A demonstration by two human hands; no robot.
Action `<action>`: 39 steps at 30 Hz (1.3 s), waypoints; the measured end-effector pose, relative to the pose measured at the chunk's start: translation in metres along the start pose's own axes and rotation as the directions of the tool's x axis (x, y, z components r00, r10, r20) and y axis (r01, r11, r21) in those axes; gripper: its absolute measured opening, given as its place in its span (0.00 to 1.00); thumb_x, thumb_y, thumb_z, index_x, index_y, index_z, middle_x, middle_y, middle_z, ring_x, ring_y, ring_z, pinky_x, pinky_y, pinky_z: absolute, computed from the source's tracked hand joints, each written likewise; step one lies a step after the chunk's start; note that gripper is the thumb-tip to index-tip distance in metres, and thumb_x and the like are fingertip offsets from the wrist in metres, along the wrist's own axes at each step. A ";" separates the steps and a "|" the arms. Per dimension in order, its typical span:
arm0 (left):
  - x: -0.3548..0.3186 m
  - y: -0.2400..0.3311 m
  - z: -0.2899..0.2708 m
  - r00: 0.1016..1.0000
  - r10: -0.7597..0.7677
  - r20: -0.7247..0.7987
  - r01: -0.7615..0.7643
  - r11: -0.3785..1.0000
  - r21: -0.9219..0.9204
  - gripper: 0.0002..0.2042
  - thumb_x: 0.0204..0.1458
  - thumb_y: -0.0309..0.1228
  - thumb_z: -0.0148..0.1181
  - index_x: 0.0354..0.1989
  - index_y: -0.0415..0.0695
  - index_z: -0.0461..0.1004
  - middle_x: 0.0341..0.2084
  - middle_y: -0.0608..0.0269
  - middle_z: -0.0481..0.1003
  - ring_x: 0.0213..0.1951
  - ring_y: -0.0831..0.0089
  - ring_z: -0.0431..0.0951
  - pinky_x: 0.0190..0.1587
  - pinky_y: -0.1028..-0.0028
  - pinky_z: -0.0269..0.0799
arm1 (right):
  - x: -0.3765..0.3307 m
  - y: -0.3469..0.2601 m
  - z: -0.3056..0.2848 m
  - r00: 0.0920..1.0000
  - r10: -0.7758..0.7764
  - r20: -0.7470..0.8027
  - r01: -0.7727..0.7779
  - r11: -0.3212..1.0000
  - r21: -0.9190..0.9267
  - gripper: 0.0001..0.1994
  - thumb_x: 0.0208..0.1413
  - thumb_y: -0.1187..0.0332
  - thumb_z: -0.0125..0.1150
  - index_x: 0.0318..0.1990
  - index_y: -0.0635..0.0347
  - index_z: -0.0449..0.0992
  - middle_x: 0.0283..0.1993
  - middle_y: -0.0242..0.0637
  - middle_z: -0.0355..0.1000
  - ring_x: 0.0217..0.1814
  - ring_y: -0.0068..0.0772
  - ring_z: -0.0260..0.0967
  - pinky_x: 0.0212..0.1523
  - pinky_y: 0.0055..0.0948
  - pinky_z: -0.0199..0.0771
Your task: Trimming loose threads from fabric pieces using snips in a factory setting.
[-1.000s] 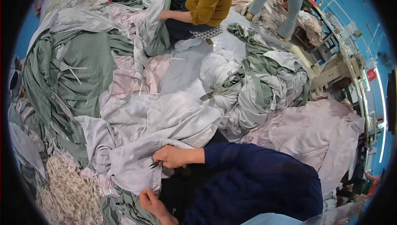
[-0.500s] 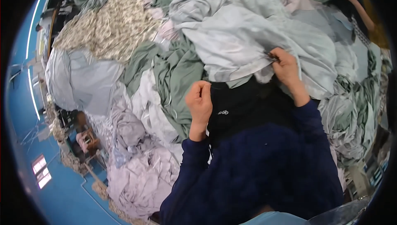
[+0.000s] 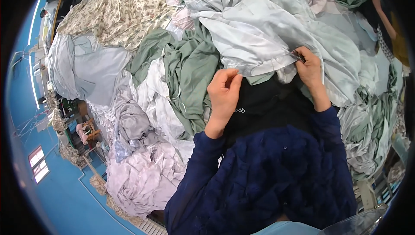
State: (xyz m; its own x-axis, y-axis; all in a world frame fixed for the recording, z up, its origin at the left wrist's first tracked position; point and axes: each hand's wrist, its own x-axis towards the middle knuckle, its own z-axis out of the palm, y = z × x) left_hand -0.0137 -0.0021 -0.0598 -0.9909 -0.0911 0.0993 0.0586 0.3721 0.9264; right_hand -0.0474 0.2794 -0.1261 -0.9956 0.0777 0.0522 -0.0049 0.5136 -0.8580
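Observation:
A pale grey cloth (image 3: pixel 268 31) with a stitched hem spreads over the heap in front of me, its near edge hanging by my black apron front (image 3: pixel 268 101). At the left end of this hem, my left hand (image 3: pixel 225 92) is closed with thumb and forefinger pinched on the edge. Farther right along the same hem, my right hand (image 3: pixel 310 68) is closed around a small dark tool (image 3: pixel 296 55), mostly hidden by the fingers, so its kind is unclear. The cloth gathers at those fingertips. A bit of green cloth (image 3: pixel 260 78) shows beneath the hem.
Green cloth (image 3: pixel 194 66) lies left of my left hand, with floral cloth (image 3: pixel 112 14) beyond it. Pinkish cloth (image 3: pixel 147 179) is heaped at lower left, green-and-white bundles (image 3: pixel 367 131) at right. Another person's arm (image 3: pixel 384 16) reaches in at far right. Blue floor (image 3: pixel 60 204) shows at left.
The view has shifted slightly. My left hand has moved up and right, onto the left end of the hem and nearer my right hand, which stays at the hem with the dark tool.

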 end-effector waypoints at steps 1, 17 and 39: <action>0.003 0.003 0.004 1.000 -0.002 -0.001 0.002 1.000 -0.001 0.08 0.54 0.21 0.67 0.42 0.36 0.78 0.27 0.64 0.76 0.25 0.79 0.73 0.29 0.76 0.70 | -0.001 0.001 0.000 1.000 -0.023 -0.006 0.022 1.000 -0.016 0.11 0.49 0.81 0.55 0.40 0.62 0.76 0.27 0.35 0.69 0.29 0.24 0.66 0.34 0.25 0.66; 0.010 -0.009 -0.006 0.952 -0.273 0.138 0.299 0.926 -0.231 0.04 0.56 0.18 0.61 0.30 0.38 0.74 0.27 0.68 0.74 0.27 0.82 0.69 0.29 0.78 0.65 | 0.000 0.001 -0.003 0.998 -0.056 0.005 0.056 0.997 -0.056 0.10 0.49 0.81 0.56 0.40 0.61 0.75 0.26 0.36 0.68 0.28 0.26 0.65 0.33 0.25 0.66; 0.009 -0.065 -0.034 0.963 0.254 0.090 -0.265 0.835 0.482 0.02 0.56 0.21 0.59 0.33 0.41 0.74 0.21 0.61 0.72 0.23 0.73 0.72 0.28 0.72 0.68 | 0.000 -0.002 -0.003 0.998 0.013 0.055 -0.012 0.999 -0.033 0.11 0.50 0.82 0.53 0.41 0.61 0.75 0.26 0.33 0.67 0.28 0.21 0.62 0.33 0.23 0.64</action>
State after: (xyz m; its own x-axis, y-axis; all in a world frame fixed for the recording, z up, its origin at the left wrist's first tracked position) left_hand -0.0224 -0.0587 -0.1065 -0.9502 0.0897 0.2984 0.2534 0.7798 0.5725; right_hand -0.0472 0.2805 -0.1227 -0.9992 0.0376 0.0126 0.0098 0.5405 -0.8413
